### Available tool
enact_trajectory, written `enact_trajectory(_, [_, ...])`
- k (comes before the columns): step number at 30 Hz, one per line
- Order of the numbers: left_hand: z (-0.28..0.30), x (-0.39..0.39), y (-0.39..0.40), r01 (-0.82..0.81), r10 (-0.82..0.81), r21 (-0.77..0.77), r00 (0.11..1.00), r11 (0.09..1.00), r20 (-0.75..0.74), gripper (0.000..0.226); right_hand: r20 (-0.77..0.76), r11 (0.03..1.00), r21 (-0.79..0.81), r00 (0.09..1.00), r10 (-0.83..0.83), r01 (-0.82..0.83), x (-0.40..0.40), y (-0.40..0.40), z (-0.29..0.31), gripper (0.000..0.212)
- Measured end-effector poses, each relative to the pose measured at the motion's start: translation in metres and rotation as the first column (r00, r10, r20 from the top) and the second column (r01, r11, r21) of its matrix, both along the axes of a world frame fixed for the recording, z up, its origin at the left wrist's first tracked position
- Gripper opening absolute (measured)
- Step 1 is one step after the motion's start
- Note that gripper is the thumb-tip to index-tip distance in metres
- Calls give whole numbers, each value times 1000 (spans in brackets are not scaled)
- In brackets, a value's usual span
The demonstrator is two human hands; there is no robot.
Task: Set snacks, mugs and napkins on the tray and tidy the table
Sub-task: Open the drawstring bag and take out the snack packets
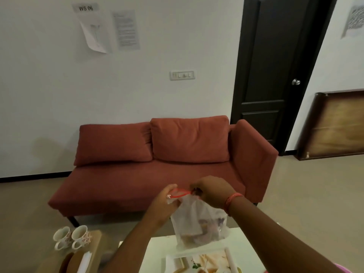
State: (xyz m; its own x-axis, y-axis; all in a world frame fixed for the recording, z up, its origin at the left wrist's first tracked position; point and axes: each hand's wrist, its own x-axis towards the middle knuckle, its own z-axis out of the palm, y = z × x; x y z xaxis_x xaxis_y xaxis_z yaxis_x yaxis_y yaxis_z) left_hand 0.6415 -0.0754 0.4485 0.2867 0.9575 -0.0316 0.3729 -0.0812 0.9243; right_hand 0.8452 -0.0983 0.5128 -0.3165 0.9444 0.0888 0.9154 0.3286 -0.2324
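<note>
A clear plastic snack bag (199, 223) with a red zip strip along its top hangs above the white table (242, 251). My left hand (163, 203) pinches the bag's top left corner, and my right hand (212, 192) pinches the top right end of the red strip. Brown and purple snacks lie in the bag's bottom. Two white floral mugs (71, 237) stand side by side on a low wooden surface at the lower left. A white rolled napkin (84, 262) lies in front of them. A printed tray (199, 263) shows at the bottom edge.
A red sofa (161, 168) stands behind the table against the white wall. A dark door (275, 75) is at the right, with a wooden board (334, 125) leaning on the wall beside it. Beige floor lies between sofa and table.
</note>
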Motion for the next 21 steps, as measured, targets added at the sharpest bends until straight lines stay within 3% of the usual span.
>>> enact_trajectory(2, [10,-5,-1,-13,20,92,997,996,-77,15,26,999,40,999,31,-32,1,3,11,20])
enact_trajectory(4, [19,-12,-2,3,24,178,988,984,-153,8,35,996,73,998,58,-61,2,4,20,20])
enact_trajectory(9, [47,-20,-4,161,-67,351,962,922,-266,12,10,987,131,996,88,-89,-2,7,34,19])
enact_trajectory(13, [59,-23,-2,225,-90,378,935,898,-343,24,-34,978,197,997,71,-63,-7,11,40,17])
enact_trajectory(17, [63,-30,-3,187,-96,329,957,926,-274,28,-184,984,178,981,61,-28,-9,12,40,24])
enact_trajectory(21, [65,-38,0,128,-78,307,982,943,-171,10,-353,991,131,935,40,7,-9,12,42,22])
